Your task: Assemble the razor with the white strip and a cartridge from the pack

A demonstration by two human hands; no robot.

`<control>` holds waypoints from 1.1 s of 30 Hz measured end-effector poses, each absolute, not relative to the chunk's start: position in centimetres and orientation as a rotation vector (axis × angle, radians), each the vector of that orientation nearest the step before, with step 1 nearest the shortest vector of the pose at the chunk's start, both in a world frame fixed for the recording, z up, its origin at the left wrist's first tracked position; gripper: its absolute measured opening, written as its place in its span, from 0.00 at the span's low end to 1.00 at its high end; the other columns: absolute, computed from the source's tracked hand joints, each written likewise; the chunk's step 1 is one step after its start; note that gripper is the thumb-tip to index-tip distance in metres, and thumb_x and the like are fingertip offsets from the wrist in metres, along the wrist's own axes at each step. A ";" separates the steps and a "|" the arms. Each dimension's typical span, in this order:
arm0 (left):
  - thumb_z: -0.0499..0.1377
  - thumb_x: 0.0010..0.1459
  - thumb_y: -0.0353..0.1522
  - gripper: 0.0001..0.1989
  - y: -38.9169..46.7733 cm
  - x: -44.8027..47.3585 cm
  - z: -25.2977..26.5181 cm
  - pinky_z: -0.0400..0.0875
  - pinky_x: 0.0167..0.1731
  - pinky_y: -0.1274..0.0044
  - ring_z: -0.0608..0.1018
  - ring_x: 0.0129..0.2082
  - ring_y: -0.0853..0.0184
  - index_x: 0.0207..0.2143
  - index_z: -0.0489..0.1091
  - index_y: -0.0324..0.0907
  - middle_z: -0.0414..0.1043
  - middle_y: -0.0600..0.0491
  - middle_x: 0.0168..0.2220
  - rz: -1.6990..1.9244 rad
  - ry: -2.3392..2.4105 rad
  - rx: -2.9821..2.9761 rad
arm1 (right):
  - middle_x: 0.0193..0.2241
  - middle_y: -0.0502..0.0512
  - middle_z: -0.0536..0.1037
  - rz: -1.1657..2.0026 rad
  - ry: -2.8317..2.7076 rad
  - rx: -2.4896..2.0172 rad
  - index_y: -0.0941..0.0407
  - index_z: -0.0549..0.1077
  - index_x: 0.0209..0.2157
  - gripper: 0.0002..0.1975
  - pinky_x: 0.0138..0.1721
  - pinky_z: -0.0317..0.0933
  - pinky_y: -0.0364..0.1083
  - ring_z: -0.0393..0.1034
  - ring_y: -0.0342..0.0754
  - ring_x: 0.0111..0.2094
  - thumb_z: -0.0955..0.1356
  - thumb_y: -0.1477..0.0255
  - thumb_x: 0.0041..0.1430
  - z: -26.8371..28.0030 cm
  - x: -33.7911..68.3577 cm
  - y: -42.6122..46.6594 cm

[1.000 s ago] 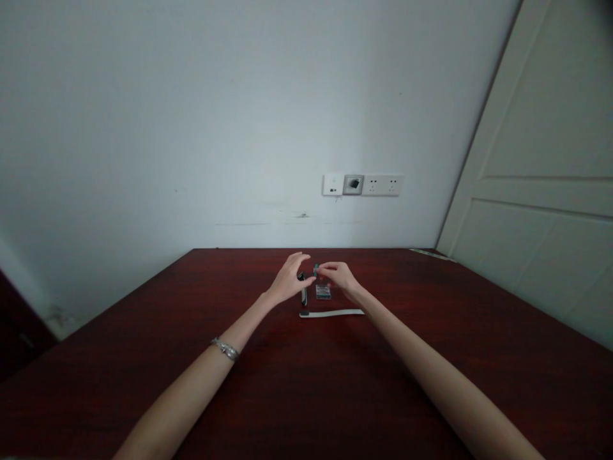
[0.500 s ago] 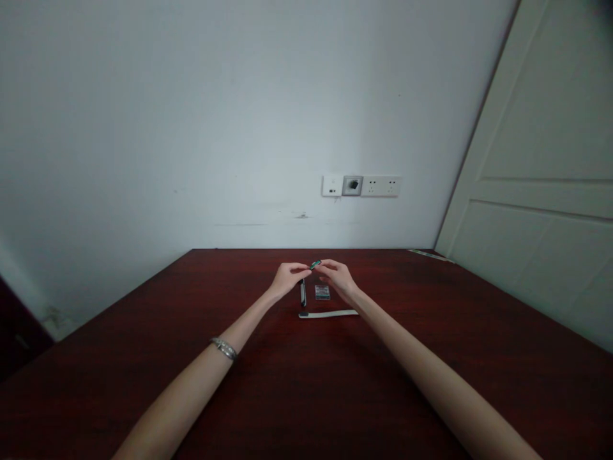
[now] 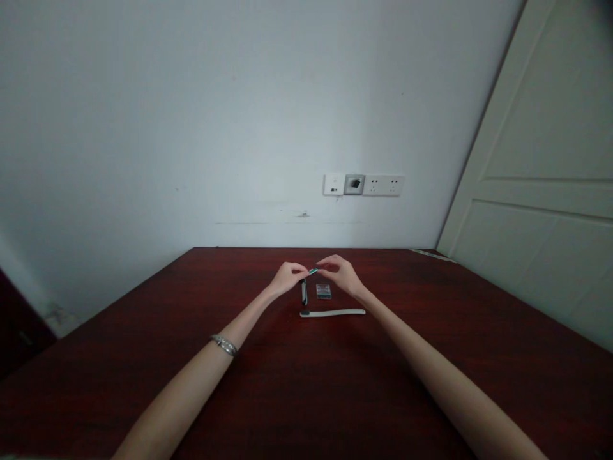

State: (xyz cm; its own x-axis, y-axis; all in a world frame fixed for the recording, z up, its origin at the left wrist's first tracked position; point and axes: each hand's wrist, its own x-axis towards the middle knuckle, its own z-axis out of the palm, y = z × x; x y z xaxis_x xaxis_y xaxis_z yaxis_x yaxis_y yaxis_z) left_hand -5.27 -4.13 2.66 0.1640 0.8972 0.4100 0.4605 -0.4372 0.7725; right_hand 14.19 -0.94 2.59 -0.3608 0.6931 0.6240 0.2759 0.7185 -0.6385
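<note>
My left hand (image 3: 287, 277) pinches a small flat green-and-white piece (image 3: 313, 271) between thumb and fingertips, above the table; its exact kind is too small to make out. Close to the right end of that piece is my right hand (image 3: 343, 276), thumb and index finger apart; whether the thumb touches it, I cannot tell. Below my left fingers stands or lies a slim black-and-grey object (image 3: 304, 292), its upper end close to the hand. Beside it is a small clear flat case (image 3: 324, 291). Nearer to me lies a pale toothbrush-like strip (image 3: 335, 312) with a dark left end.
The dark red wooden table (image 3: 297, 383) meets a white wall (image 3: 268, 128). Wall sockets (image 3: 383, 185) with a black plug (image 3: 355, 184) are above its back edge. A thin pale strip (image 3: 431, 255) lies at the back right corner, near a white panelled door (image 3: 536, 153).
My right fingers have come apart and drawn slightly right from the green piece. It stays in my left hand, a little lower, and more of it shows.
</note>
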 end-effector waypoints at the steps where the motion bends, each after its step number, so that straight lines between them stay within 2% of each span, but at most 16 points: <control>1: 0.58 0.48 0.33 0.10 -4.1 -5.3 2.7 0.67 0.38 0.75 0.76 0.33 0.64 0.27 0.76 0.36 0.76 0.49 0.30 1.198 1.270 1.983 | 0.35 0.54 0.73 0.455 -2.000 -0.722 0.55 0.76 0.33 0.09 0.41 0.61 0.46 0.67 0.46 0.37 0.69 0.68 0.49 2.6 14.4 -0.9; 8: 0.58 0.47 0.33 0.09 -4.2 -5.2 2.8 0.66 0.40 0.75 0.75 0.34 0.64 0.27 0.76 0.36 0.77 0.49 0.32 1.172 1.259 1.938 | 0.36 0.54 0.70 0.149 -2.226 -0.726 0.53 0.74 0.35 0.07 0.36 0.61 0.44 0.63 0.47 0.40 0.67 0.71 0.53 2.8 14.8 -1.5; 14: 0.59 0.47 0.34 0.11 -4.2 -5.2 2.6 0.67 0.37 0.75 0.75 0.32 0.65 0.29 0.76 0.35 0.76 0.48 0.30 1.144 1.249 1.844 | 0.38 0.55 0.69 -0.019 -2.291 -0.708 0.53 0.73 0.35 0.06 0.39 0.61 0.45 0.61 0.48 0.42 0.66 0.70 0.55 3.1 15.0 -2.0; 19: 0.59 0.48 0.37 0.14 -4.0 -6.1 3.1 0.67 0.34 0.76 0.74 0.33 0.65 0.31 0.76 0.36 0.76 0.48 0.32 1.171 1.236 1.811 | 0.39 0.55 0.69 0.041 -2.298 -0.714 0.53 0.74 0.33 0.05 0.42 0.60 0.48 0.59 0.48 0.43 0.66 0.70 0.54 3.1 15.3 -1.3; 24: 0.58 0.48 0.40 0.17 -3.4 -8.5 3.4 0.68 0.32 0.77 0.74 0.36 0.65 0.36 0.74 0.36 0.75 0.47 0.37 1.306 1.378 1.689 | 0.38 0.56 0.69 0.195 -2.369 -0.872 0.56 0.76 0.26 0.04 0.45 0.57 0.49 0.61 0.50 0.43 0.70 0.70 0.46 1.6 16.4 0.6; 28: 0.58 0.48 0.40 0.17 -3.1 -9.5 2.7 0.68 0.32 0.76 0.74 0.35 0.65 0.36 0.74 0.36 0.75 0.47 0.36 1.354 1.421 1.659 | 0.35 0.55 0.71 0.336 -2.449 -0.990 0.57 0.77 0.24 0.04 0.43 0.57 0.45 0.65 0.49 0.39 0.71 0.71 0.42 0.6 17.0 1.4; 33: 0.59 0.47 0.38 0.16 -3.0 -9.6 2.3 0.69 0.32 0.76 0.75 0.34 0.65 0.34 0.74 0.36 0.75 0.46 0.35 1.376 1.437 1.670 | 0.30 0.54 0.74 0.412 -2.464 -1.003 0.57 0.77 0.24 0.03 0.40 0.59 0.44 0.67 0.48 0.36 0.71 0.73 0.42 0.4 17.1 1.3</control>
State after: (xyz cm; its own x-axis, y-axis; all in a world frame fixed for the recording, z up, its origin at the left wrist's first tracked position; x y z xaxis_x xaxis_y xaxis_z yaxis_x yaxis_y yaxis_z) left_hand -9.56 -3.02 2.31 -0.0880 0.9342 0.3456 0.3858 -0.2879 0.8765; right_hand 17.07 1.29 0.36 -0.6367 0.7146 0.2898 0.5814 0.6918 -0.4282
